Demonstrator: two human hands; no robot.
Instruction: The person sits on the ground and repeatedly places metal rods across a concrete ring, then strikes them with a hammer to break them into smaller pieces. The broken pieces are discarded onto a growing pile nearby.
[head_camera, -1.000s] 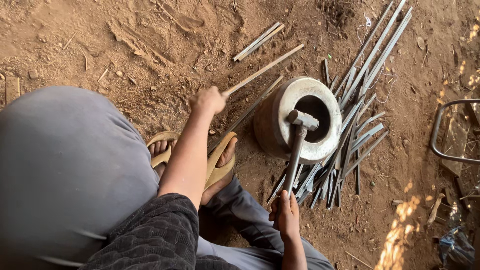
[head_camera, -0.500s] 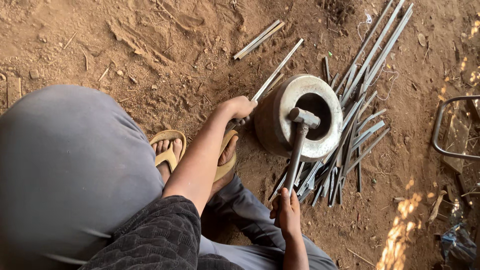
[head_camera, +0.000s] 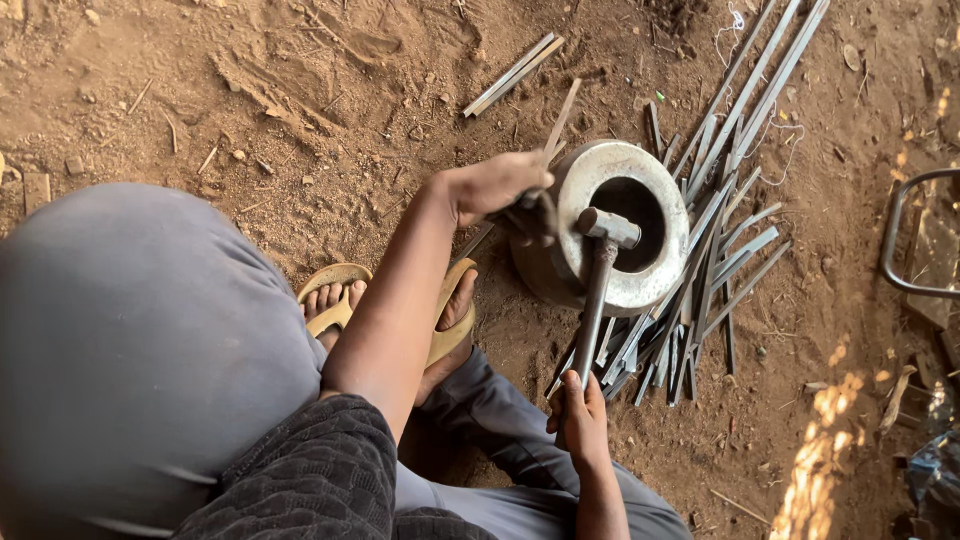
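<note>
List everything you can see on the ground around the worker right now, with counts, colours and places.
metal ring block: one, grey, centre on the dirt
hammer: one, dark, head over the ring's hole
thin rod: one, pale, angled up from the left hand
metal strips: a heap, grey, right of the ring
strip pair: two, grey, top centre
metal frame: one, dark, right edge
sandals: two, tan, on the feet
left hand: grips the rod
right hand: grips the hammer handle
</note>
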